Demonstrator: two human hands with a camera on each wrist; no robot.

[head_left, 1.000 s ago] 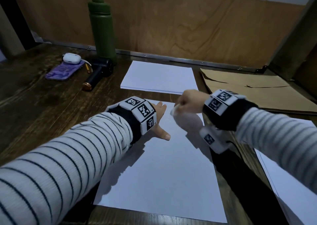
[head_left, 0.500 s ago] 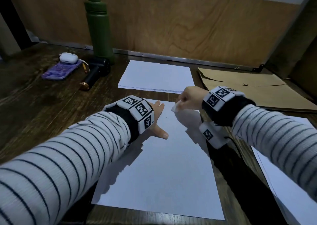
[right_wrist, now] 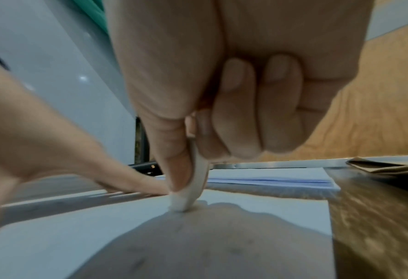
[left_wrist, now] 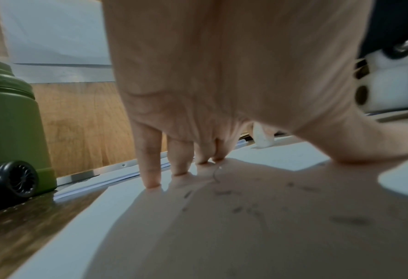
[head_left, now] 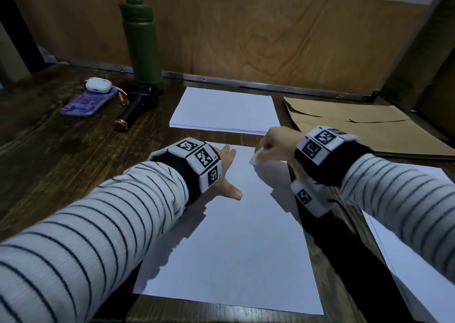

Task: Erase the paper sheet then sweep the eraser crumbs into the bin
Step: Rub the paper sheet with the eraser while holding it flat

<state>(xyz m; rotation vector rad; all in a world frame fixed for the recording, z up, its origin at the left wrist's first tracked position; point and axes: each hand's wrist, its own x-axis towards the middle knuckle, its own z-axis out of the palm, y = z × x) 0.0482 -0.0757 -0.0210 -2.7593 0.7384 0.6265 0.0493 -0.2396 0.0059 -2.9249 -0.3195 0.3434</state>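
A white paper sheet (head_left: pixel 236 244) lies lengthwise on the dark wooden desk (head_left: pixel 61 165) in front of me. My left hand (head_left: pixel 226 172) lies flat on the sheet's far left part, fingers straight and spread, pressing it down (left_wrist: pixel 150 169). My right hand (head_left: pixel 275 142) pinches a small white eraser (head_left: pixel 257 156) between thumb and fingers, its tip touching the paper near the far right corner (right_wrist: pixel 186 200). Dark eraser crumbs (left_wrist: pixel 236 209) lie scattered on the sheet under my left palm. No bin is in view.
A stack of white paper (head_left: pixel 225 110) lies just beyond the sheet. A green bottle (head_left: pixel 141 39) and a black handheld fan (head_left: pixel 138 103) stand at the back left beside a purple case (head_left: pixel 88 103) with white earbuds (head_left: pixel 98 85). Brown envelope (head_left: pixel 364 128) right; more paper (head_left: pixel 418 261) near right.
The right hand with the eraser has shifted slightly away and to the right along the sheet's far edge. The left hand stays pressed flat in the same place.
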